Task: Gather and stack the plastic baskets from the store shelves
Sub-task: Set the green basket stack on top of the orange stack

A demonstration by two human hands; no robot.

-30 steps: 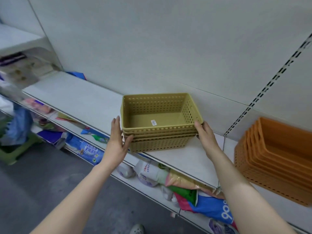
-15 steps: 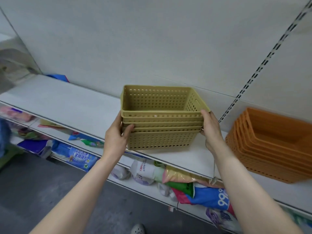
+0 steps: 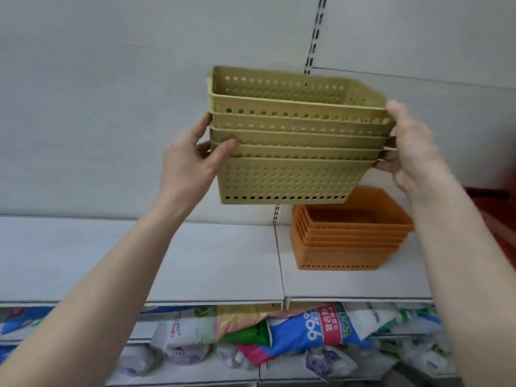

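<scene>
The olive basket stack [image 3: 290,152] has come up off the shelf [image 3: 212,261] since the earlier frames, where it sat on the white board; it is now held in the air in front of the back panel [image 3: 111,107], clear of the shelf surface. It is a nest of several perforated baskets, rims layered one above the other, tilted slightly so the right end sits lower. The left hand [image 3: 192,166] is clamped on the stack's left end, thumb pressed across the front of the lower rims and the fingers out of sight behind. The right hand [image 3: 410,152] is clamped on the right end, palm against the rims, its outline blurred. Below and to the right of the raised stack, a nest of orange baskets [image 3: 349,236] stands on the same shelf, against the back panel and just right of the slotted upright [image 3: 314,37]. Under the shelf, on a lower level, lie soft packaged bags [image 3: 315,333] in blue, white, green and pink, piled loosely side by side.
</scene>
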